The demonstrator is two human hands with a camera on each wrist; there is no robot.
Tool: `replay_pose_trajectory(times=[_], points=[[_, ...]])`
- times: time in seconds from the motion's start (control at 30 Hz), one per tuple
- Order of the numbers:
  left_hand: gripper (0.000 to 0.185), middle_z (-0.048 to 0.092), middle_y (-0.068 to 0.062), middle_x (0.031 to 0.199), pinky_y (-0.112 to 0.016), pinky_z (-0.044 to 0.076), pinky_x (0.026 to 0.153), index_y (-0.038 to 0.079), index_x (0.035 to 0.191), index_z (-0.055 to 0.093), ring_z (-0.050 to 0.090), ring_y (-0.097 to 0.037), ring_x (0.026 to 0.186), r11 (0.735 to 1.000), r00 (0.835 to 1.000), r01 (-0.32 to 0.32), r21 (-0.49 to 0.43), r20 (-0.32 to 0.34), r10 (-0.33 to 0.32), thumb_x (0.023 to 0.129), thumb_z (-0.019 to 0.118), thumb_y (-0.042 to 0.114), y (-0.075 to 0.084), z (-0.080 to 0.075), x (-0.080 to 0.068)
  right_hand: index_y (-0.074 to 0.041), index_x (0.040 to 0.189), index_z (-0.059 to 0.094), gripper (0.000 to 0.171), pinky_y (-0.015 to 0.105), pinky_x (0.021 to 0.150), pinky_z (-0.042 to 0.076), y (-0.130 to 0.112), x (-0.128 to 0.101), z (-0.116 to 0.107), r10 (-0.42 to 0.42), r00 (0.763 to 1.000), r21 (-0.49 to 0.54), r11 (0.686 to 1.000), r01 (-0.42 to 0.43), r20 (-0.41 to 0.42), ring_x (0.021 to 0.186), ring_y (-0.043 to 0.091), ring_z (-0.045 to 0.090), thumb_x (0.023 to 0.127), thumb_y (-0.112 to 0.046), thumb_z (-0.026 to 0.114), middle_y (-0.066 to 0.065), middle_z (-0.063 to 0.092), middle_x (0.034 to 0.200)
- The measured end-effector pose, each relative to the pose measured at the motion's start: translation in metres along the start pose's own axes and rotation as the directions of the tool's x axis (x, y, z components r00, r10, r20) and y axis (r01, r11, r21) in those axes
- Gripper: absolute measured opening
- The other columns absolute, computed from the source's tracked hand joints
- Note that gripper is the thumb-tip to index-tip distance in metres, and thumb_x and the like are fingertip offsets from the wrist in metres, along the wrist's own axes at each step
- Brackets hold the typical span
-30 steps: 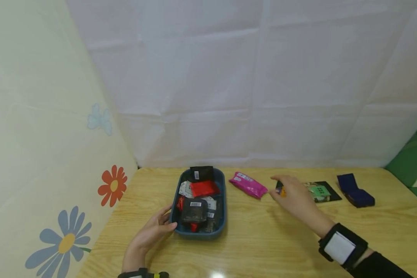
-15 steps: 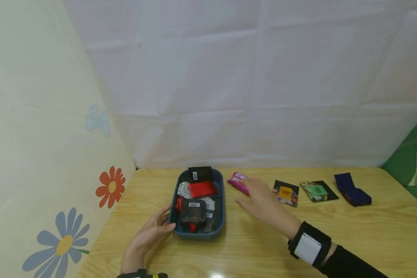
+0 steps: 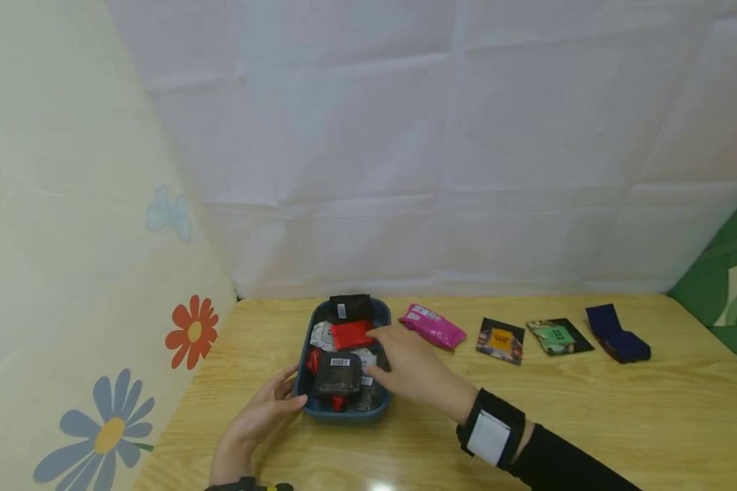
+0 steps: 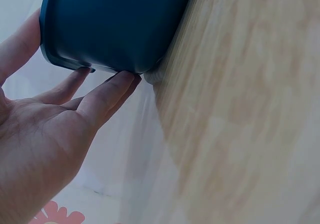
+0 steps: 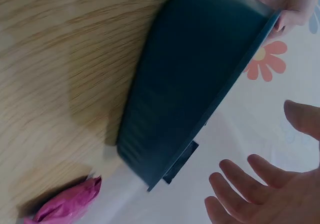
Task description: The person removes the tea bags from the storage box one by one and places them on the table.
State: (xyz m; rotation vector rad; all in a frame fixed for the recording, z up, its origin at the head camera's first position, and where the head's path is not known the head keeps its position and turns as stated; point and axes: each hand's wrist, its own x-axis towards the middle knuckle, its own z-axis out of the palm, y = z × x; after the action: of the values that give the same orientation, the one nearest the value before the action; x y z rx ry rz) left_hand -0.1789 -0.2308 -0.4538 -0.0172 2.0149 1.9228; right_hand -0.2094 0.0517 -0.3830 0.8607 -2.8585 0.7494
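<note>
1. Head view: the left hand (image 3: 259,421) rests on the wooden worktop (image 3: 589,409) with its fingers nearly straight, fingertips touching the near left corner of the dark blue oval plastic tray (image 3: 350,411). It grips nothing.
2. Left wrist view: the left hand (image 4: 45,129) shows an open palm; the thumb lies along the tray (image 4: 115,23) rim and the fingertips (image 4: 117,81) touch the tray's lower edge.
3. Head view: the right hand (image 3: 413,368) hangs over the right half of the tray, fingers loosely spread and pointing toward the left hand. It holds nothing; whether it touches the packets below it cannot be told.
4. Right wrist view: the right hand (image 5: 270,194) is open with fingers apart, above the tray (image 5: 200,78) wall and clear of it.
5. Tray contents, between the two hands: a red foil packet (image 3: 351,334) just beyond the right fingertips, a black packet with a barcode label (image 3: 339,374) just to their left, and another black packet (image 3: 351,308) leaning at the far rim.
6. Beyond and to the right of the right hand, on the worktop in a row: a magenta plastic pouch (image 3: 435,326) nearest the tray, a black sachet with an orange square (image 3: 500,340), a black sachet with a green square (image 3: 557,337), and a folded navy blue cloth (image 3: 617,334) farthest out.
</note>
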Motion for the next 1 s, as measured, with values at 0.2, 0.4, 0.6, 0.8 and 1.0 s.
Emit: replay_pose_trajectory(times=[0.2,0.4,0.6,0.8,1.0], points=[[0.079,0.022,-0.039,0.152,-0.056,0.029,0.111,-0.005,0.154,0.020,0.026,-0.051,0.140,1.000,1.000,0.025,0.016,-0.011,-0.025,0.092,0.067,0.009,0.000,0.000,-0.002,-0.002,0.134,0.057,0.059,0.050,0.101,0.044,-0.011,0.009,0.016,-0.061,0.996,-0.018,0.998,0.062,0.067,0.119,0.031,0.056,0.088,-0.035,0.075,0.014,0.061,0.131],[0.079,0.021,-0.039,0.152,-0.056,0.029,0.111,-0.005,0.155,0.017,0.028,-0.050,0.140,1.000,1.000,0.017,-0.002,0.023,-0.017,0.093,0.066,0.009,0.000,-0.001,0.000,-0.004,0.137,0.055,0.062,0.048,0.103,0.042,-0.030,0.016,0.026,-0.040,0.985,-0.078,0.995,0.054,0.166,0.123,0.027,0.055,0.090,-0.041,0.071,0.012,0.059,0.134],[0.079,0.020,-0.039,0.153,-0.055,0.029,0.112,-0.005,0.155,0.017,0.027,-0.050,0.140,1.000,1.000,0.008,0.005,0.029,-0.008,0.094,0.065,0.009,0.000,-0.001,-0.002,-0.002,0.136,0.056,0.064,0.044,0.102,0.044,-0.047,0.023,0.034,-0.056,0.972,-0.197,0.975,0.102,0.228,0.118,0.027,0.057,0.089,-0.043,0.072,0.014,0.061,0.130],[0.079,0.020,-0.039,0.153,-0.054,0.029,0.112,-0.005,0.155,0.015,0.027,-0.049,0.140,1.000,0.999,-0.019,0.006,0.042,0.019,0.094,0.064,0.009,-0.001,-0.004,-0.003,-0.002,0.133,0.058,0.066,0.046,0.099,0.046,-0.055,0.031,0.046,-0.002,0.960,-0.235,0.969,0.071,0.281,0.114,0.028,0.060,0.087,-0.046,0.073,0.015,0.063,0.125],[0.078,0.021,-0.039,0.153,-0.054,0.030,0.111,-0.005,0.155,0.015,0.027,-0.049,0.140,1.000,0.998,-0.019,0.006,0.052,0.019,0.095,0.063,0.010,-0.001,-0.005,-0.002,-0.003,0.131,0.060,0.064,0.044,0.096,0.048,-0.058,0.032,0.055,0.049,0.952,-0.269,0.963,0.036,0.301,0.111,0.028,0.062,0.086,-0.047,0.073,0.014,0.067,0.121]])
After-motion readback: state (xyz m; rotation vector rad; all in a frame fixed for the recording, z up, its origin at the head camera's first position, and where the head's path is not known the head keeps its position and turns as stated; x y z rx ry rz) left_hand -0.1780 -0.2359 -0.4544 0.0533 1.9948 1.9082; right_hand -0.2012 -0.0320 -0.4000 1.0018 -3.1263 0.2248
